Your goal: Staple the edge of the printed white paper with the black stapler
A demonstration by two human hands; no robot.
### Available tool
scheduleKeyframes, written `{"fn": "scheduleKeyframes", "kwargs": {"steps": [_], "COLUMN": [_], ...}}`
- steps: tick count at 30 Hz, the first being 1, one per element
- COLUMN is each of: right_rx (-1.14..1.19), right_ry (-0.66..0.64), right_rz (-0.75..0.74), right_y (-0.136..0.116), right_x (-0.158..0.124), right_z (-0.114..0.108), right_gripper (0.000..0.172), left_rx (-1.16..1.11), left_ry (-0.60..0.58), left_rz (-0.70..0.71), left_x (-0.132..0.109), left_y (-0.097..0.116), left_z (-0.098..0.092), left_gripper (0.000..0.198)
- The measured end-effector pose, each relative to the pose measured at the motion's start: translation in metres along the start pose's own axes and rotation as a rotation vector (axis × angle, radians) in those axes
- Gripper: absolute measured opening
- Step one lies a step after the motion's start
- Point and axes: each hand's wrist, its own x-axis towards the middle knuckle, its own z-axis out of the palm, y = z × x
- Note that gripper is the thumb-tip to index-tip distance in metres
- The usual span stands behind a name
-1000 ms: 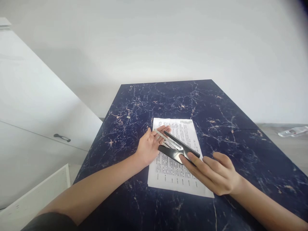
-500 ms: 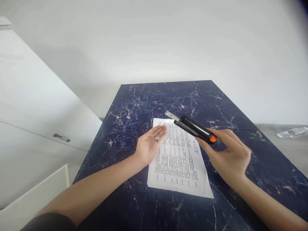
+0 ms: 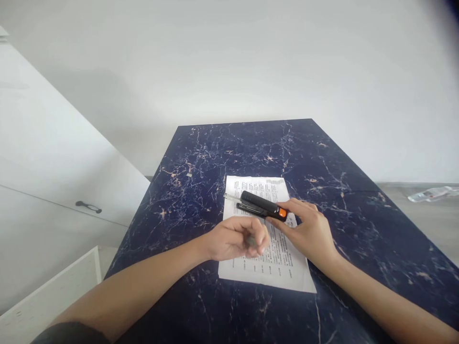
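My right hand point(image 3: 307, 229) grips the rear end of a black stapler point(image 3: 263, 204) with an orange part at its back. A metal staple tray point(image 3: 232, 196) sticks out of the stapler's front, pointing left. My left hand point(image 3: 241, 239) is curled, palm partly up, just below the stapler. Within its bent fingers is a small blurred greenish-grey strip of staples point(image 3: 251, 240). Printed sheets of paper point(image 3: 267, 277) lie under both hands, partly hidden by them and the stapler.
The dark blue marble-patterned table point(image 3: 201, 306) stands against a pale wall. A tiny light piece point(image 3: 189, 175) lies at its left side. A white cabinet door with a dark handle point(image 3: 88, 207) is at left. Clear plastic packaging point(image 3: 432, 194) lies beyond the right edge.
My left hand has gone from flat and open to curled around the staples, shifting right and down. My right hand has brought the stapler left and lower, over the paper.
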Motion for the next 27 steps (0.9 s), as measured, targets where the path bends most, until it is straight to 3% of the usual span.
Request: {"fn": "scheduleKeyframes", "kwargs": {"steps": [3,7,12,15,17,19,22,24,27], "right_rx": [-0.008,0.005,0.083,0.139,0.184,0.239,0.260,0.220,0.155], "right_ry": [-0.007,-0.020,-0.094,-0.012,0.077,0.115,0.044,-0.005,0.010], "right_rz": [-0.041,-0.063,-0.049,-0.076,-0.174,-0.367,-0.674,-0.760,-0.758], "right_y": [0.000,0.002,0.009,0.009,0.006,0.000,-0.011,-0.017,-0.022], "right_x": [0.001,0.005,0.009,0.013,0.015,0.013,0.006,0.001,-0.005], "right_z": [0.001,0.001,-0.002,-0.014,-0.022,-0.028,-0.029,-0.026,-0.022], "right_gripper": [0.019,0.020,0.033,0.039,0.031,0.027,0.037,0.044,0.048], "left_rx": [0.030,0.025,0.021,0.085,0.135,0.184,0.242,0.259,0.262], "left_ry": [-0.086,-0.091,-0.041,-0.037,-0.047,-0.042,0.002,0.030,0.042], "left_rz": [-0.055,-0.111,-0.133,-0.118,-0.106,-0.079,-0.036,-0.021,-0.019], "left_x": [0.000,0.002,0.004,0.004,0.004,0.004,0.003,0.002,0.002], "left_y": [-0.002,-0.004,-0.006,-0.007,-0.008,-0.010,-0.016,-0.019,-0.020], "left_z": [0.003,0.002,-0.006,-0.006,-0.005,-0.005,-0.006,-0.007,-0.007], "left_gripper": [0.022,0.013,0.017,0.025,0.034,0.043,0.046,0.044,0.044]}}
